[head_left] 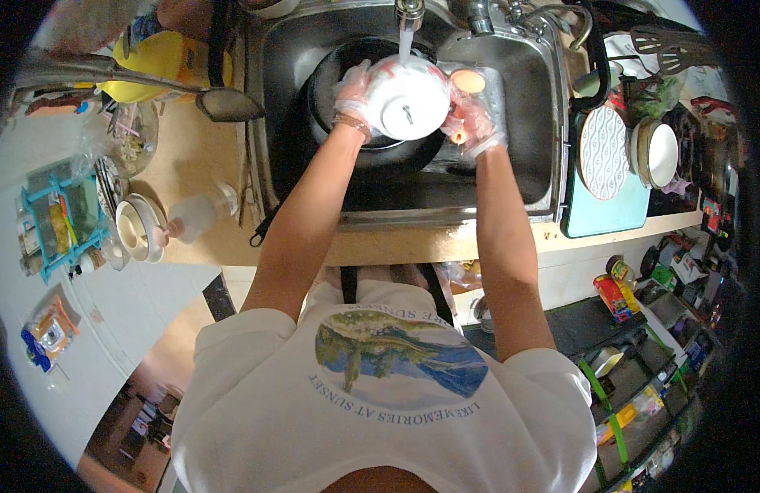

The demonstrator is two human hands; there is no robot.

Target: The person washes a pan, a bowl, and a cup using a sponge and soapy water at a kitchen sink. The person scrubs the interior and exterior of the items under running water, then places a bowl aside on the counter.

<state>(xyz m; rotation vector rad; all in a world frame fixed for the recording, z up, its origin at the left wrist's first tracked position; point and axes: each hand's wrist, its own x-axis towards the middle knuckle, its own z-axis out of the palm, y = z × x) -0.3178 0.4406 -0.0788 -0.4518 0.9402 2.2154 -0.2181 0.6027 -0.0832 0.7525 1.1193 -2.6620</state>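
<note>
Both hands wear thin clear plastic gloves and hold a white bowl (410,98) with red marks under running water (405,46) from the faucet (409,11). The bowl is turned so that its foot ring faces up. At its left side my left hand (353,92) grips the wall. My right hand (475,126) is closed against the right side, with something reddish at the fingers that is too blurred to name. Below the bowl lies a dark round pan (318,105) inside the steel sink (521,166). A small round yellowish item (467,81) sits just above my right hand.
A clear bottle (201,212) and stacked bowls (139,228) stand left of the sink. A ladle (229,105) juts towards its left rim. On the right are a turquoise cutting board (608,212), a patterned oval board (603,153) and more bowls (662,154).
</note>
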